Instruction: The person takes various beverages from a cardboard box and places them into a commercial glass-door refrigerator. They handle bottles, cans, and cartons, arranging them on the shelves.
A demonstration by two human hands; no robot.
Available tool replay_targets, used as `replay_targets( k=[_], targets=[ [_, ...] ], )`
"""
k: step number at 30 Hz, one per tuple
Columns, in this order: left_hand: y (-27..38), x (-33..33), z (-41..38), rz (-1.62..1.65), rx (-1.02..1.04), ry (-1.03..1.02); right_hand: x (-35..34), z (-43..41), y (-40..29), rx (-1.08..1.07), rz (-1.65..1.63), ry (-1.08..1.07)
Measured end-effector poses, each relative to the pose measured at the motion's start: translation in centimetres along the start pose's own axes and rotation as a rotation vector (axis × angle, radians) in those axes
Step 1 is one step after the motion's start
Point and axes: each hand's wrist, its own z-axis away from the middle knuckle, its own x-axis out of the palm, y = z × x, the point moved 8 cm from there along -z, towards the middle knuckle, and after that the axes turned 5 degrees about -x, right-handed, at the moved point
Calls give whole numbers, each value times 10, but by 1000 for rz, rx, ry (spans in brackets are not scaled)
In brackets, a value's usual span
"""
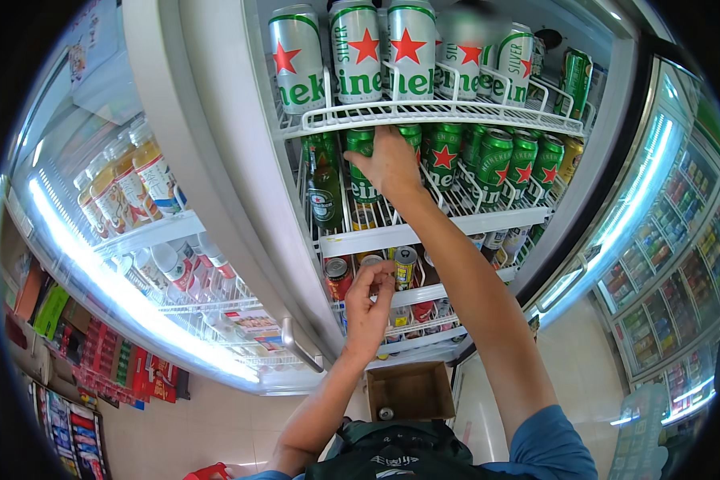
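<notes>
My right hand [393, 159] reaches into the fridge's second shelf, just under the front rim of the top wire shelf [444, 111]. Its thumb lies by a green Heineken can [363, 171]; the fingertips are hidden behind the shelf edge, so any grip is unclear. Another green can [444, 157] stands to its right, and a green glass beer bottle [324, 192] to its left. Lower down, my left hand [367, 303] hangs loosely curled before the third shelf, with no object visible in it. Near its fingertips stands a yellow and dark can [405, 270]; a red can [337, 279] is left of it.
Tall silver Heineken cans [360, 54] line the top shelf. An open cardboard box [411, 384] with a can [386, 413] inside sits below me. Glass doors stand open on the left [156, 282] and right [600, 240]. Stacked packages [108, 354] lie at lower left.
</notes>
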Motion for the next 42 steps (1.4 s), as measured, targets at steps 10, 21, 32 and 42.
replay_targets(
  k=[10, 21, 32, 42],
  targets=[
    [26, -26, -29, -160, 69, 91, -25, 42, -13, -57, -47, 34],
    [113, 14, -28, -585, 618, 220, -118, 153, -49, -425, -77, 185],
    [-29, 37, 57, -533, -4, -241, -67, 289, 52, 192, -381, -200],
    [-326, -8, 209, -597, -457, -493, 153, 542, 130, 632, -232, -631]
  ],
)
